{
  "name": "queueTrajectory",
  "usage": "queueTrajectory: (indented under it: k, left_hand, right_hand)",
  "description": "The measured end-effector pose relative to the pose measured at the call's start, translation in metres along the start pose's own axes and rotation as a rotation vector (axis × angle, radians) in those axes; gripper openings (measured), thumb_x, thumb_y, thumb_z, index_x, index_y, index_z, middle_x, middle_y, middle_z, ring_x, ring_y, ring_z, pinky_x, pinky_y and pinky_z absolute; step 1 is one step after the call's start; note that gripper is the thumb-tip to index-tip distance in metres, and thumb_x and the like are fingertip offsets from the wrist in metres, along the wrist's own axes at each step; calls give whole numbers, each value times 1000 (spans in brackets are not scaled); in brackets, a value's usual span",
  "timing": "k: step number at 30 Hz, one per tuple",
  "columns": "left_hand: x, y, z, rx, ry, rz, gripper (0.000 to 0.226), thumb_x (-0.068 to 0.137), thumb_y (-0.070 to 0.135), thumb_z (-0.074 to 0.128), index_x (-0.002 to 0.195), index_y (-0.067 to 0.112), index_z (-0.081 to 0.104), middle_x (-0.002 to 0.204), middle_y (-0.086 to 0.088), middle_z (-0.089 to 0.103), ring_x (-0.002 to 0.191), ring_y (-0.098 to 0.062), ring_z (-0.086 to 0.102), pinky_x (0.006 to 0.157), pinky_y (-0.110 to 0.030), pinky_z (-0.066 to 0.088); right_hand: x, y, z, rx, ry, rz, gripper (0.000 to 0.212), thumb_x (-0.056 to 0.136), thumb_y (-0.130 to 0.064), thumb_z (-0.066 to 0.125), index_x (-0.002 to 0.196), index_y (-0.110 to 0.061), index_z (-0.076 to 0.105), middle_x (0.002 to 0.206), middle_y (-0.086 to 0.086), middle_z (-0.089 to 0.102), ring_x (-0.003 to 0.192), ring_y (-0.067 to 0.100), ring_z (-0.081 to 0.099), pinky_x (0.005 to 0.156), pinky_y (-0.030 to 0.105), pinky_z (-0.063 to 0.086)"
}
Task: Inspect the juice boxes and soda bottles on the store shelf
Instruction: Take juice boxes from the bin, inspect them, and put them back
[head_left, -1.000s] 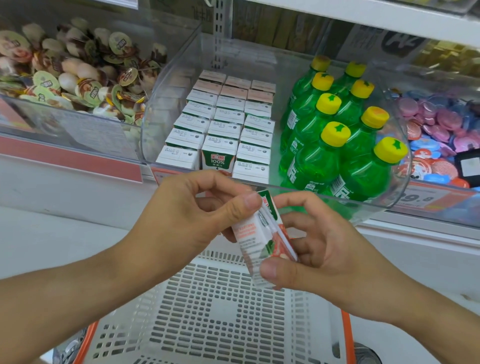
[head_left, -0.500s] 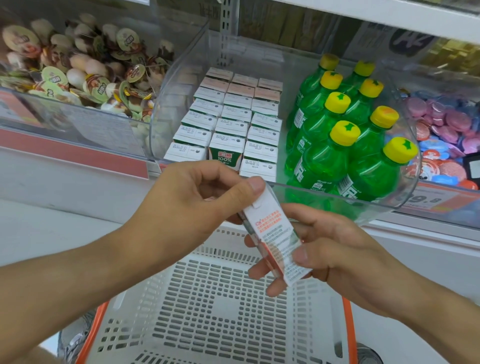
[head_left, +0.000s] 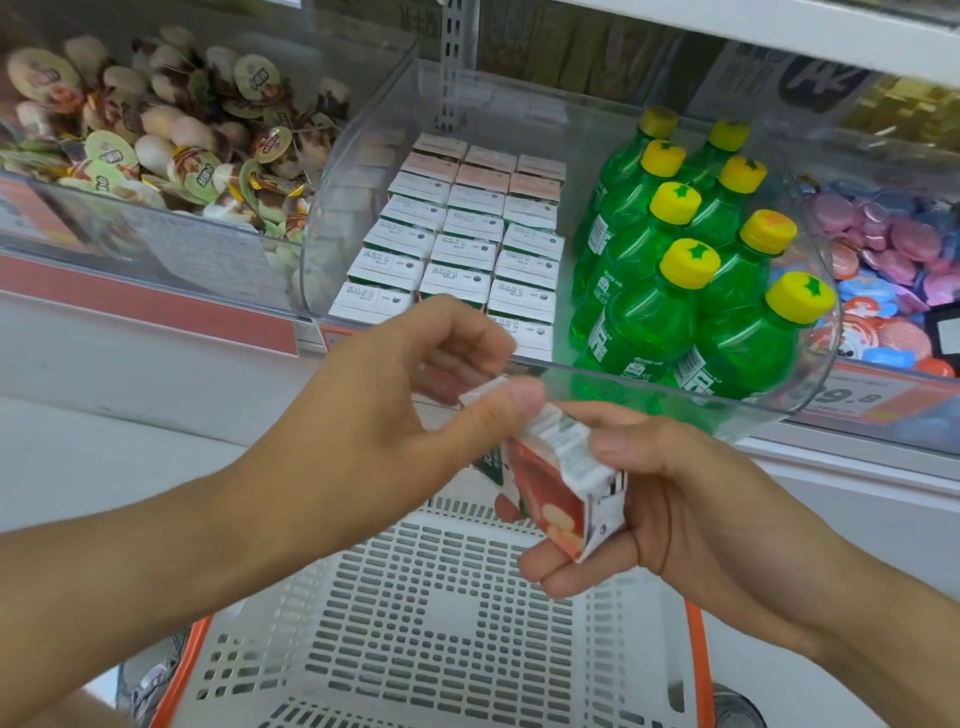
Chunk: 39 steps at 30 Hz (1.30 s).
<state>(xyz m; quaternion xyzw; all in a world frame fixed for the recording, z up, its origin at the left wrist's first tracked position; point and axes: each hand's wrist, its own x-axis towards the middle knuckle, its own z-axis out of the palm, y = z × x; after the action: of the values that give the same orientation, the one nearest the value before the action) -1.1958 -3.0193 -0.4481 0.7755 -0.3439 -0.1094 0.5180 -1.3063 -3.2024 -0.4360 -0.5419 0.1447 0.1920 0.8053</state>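
A small juice box with red apple artwork and a white printed side hangs tilted between both hands, in front of the shelf. My left hand pinches its top end with thumb and fingers. My right hand cups its lower end, thumb on the printed side. Behind them a clear plastic bin holds rows of white-topped juice boxes on the left and several green soda bottles with yellow caps on the right.
A white perforated basket with orange rim sits below my hands. The bin to the left holds small foil-lidded cups; the one to the right holds pink and blue lidded cups. A white shelf runs overhead.
The held juice box has been turned: earlier its white printed side faced me, now the red apple face shows. My left fingers have lifted a little while the thumb stays on the top.
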Motion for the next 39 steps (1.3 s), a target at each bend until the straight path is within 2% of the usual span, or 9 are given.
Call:
queueTrajectory:
  k: [3,5,10,17,21,28,32,36,39]
  left_hand:
    - [-4,5,1,136,-216,245,54,80,53,70,129,36,56,120,17,58,118,-6,56,95,-16,43]
    - [-3,1,4,152,-272,278,59,79,50,73,133,34,55,120,16,60,116,-7,58,95,-20,45]
    - [0,-6,7,66,-189,120,45,72,44,80,112,33,65,103,12,67,102,-11,65,84,-33,55]
    - [-3,-12,17,-20,-181,42,43,67,39,86,99,27,61,101,10,63,104,-18,61,82,-33,59]
    - [-6,-11,23,-27,-172,43,42,67,37,85,99,25,61,101,11,63,104,-17,61,81,-30,59]
    - [-6,-14,22,-28,-153,76,44,66,39,88,99,28,61,102,11,63,103,-17,63,82,-30,59]
    - [-6,-13,23,-26,-155,80,43,73,43,83,107,30,61,107,13,62,107,-15,61,80,-24,58]
    - [-4,-10,22,-165,-142,-1,33,78,38,79,107,31,64,102,8,70,101,-17,66,71,-35,61]
    - [-4,-1,21,-445,-76,-162,39,77,39,76,104,14,64,89,-6,76,80,-24,74,58,-41,62]
  right_hand:
    - [-3,-4,6,-54,81,-7,38,86,-43,71,101,-8,76,88,22,72,75,32,73,69,36,62]
    - [-4,-4,10,-113,143,-1,44,86,-52,65,87,-11,79,82,19,74,74,30,75,67,35,63]
    - [-6,-5,10,-318,250,-91,33,73,-37,70,92,-12,80,80,22,76,76,33,77,67,34,63]
    - [-10,-6,4,-377,383,-118,17,78,-13,75,94,-15,81,80,16,77,74,28,77,72,37,64]
    - [-14,-8,2,-385,405,-88,24,82,1,71,103,-9,76,80,19,77,74,29,77,74,39,63]
    - [-15,-8,-2,-379,378,-90,54,53,-21,81,105,-9,75,79,19,77,71,29,76,73,42,64]
    - [-15,-7,-5,-440,331,-106,54,49,-22,87,102,-17,78,81,15,78,73,29,76,80,46,62]
    - [-13,-4,-6,-567,315,-208,54,48,-22,90,100,-24,76,74,5,76,61,20,72,65,31,61]
    - [-10,-2,-5,-624,373,-312,49,53,-33,88,99,-25,72,60,-6,61,50,13,51,48,20,44]
